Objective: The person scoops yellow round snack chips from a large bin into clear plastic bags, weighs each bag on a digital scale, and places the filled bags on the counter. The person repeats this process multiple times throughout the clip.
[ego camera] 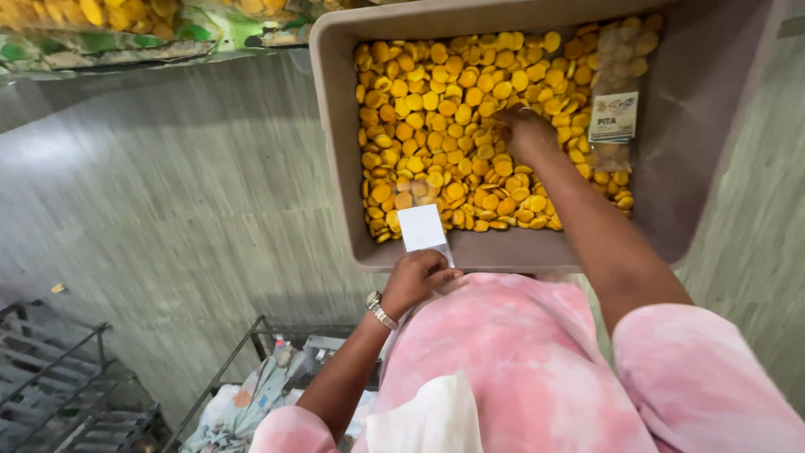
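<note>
Grey-green streaked floor below, wire racks [75,377] at lower left. Head view: beige tub [335,126] full of small round yellow biscuits [436,126], with a filled clear packet [616,92] lying on them at right. Right hand [527,132] digs into the pile, fingers buried, so cannot tell their spread. Left hand [419,277] pinches an empty white bag [422,228] at the tub's near rim. Biscuits look light, brittle: scoop loosely. Tub walls stand close; open room at left.

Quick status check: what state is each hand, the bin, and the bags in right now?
Left hand: gripping a small clear bag, held upright at the bin rim.
Right hand: reaching into the yellow round snacks.
Grey bin: open, partly full.
Filled labelled bag: lying on the snacks.
</note>
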{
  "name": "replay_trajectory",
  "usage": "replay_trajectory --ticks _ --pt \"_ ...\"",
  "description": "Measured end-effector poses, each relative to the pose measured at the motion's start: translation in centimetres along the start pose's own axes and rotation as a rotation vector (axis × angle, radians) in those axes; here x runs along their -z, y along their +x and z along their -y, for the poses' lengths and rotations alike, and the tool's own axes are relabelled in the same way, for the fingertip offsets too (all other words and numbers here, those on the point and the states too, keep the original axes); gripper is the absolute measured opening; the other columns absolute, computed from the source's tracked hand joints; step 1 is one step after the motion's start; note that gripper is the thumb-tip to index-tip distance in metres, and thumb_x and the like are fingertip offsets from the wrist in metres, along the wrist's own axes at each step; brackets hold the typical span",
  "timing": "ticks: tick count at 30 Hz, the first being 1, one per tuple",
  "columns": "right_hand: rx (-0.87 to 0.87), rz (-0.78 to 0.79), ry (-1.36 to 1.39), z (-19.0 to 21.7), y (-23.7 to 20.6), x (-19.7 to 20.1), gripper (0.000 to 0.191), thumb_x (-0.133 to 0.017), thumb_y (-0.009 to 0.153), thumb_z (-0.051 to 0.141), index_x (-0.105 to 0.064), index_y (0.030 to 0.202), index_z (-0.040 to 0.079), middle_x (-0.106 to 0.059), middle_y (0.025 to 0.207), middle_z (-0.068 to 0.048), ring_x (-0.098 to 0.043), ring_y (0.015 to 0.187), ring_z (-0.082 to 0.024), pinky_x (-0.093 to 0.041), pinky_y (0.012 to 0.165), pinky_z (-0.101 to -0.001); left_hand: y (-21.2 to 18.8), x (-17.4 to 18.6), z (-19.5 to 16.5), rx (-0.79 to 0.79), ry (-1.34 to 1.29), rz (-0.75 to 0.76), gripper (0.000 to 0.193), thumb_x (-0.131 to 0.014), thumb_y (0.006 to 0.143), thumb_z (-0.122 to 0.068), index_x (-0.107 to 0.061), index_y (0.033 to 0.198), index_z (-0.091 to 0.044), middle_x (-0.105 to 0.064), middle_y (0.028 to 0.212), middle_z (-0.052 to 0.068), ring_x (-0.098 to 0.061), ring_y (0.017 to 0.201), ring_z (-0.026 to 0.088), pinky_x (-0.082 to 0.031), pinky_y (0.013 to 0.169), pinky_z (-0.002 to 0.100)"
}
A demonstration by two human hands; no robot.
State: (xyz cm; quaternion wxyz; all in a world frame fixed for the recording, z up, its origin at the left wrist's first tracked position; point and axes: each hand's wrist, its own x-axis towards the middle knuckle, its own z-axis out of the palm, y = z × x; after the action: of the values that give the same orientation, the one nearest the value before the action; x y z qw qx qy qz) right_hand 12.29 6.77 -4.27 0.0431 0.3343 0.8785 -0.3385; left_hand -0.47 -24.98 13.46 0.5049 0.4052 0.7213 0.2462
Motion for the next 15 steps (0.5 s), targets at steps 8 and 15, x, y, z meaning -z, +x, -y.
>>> replay_trajectory --ticks 8,15 --pt "-0.397 0.213 0.185 -0.9 -0.7 0.0 0.047 -0.079 0.090 0.035 -0.063 0.125 0.008 -0.069 0.110 -0.016 -0.068 0.098 -0.032 -0.055 0.082 -0.0430 -0.2 1.9 -1.7 0.039 -0.158 -0.180 0.030 -0.076 0.093 -0.031 -0.071 0.084 -0.003 -0.068 0.070 0.011 -0.060 0.057 0.020 -0.050 0.056 0.035" --pt "-0.658 0.184 1.216 -4.7 -7.5 4.3 0.032 -0.074 0.097 0.018 -0.058 0.123 0.006 -0.067 0.102 -0.007 -0.069 0.081 -0.019 -0.057 0.066 -0.0326 2.0 2.9 0.1 0.137 -0.249 -0.163 0.028 -0.072 0.097 -0.026 -0.071 0.085 -0.001 -0.057 0.059 0.008 -0.045 0.052 0.011 -0.041 0.050 0.031"
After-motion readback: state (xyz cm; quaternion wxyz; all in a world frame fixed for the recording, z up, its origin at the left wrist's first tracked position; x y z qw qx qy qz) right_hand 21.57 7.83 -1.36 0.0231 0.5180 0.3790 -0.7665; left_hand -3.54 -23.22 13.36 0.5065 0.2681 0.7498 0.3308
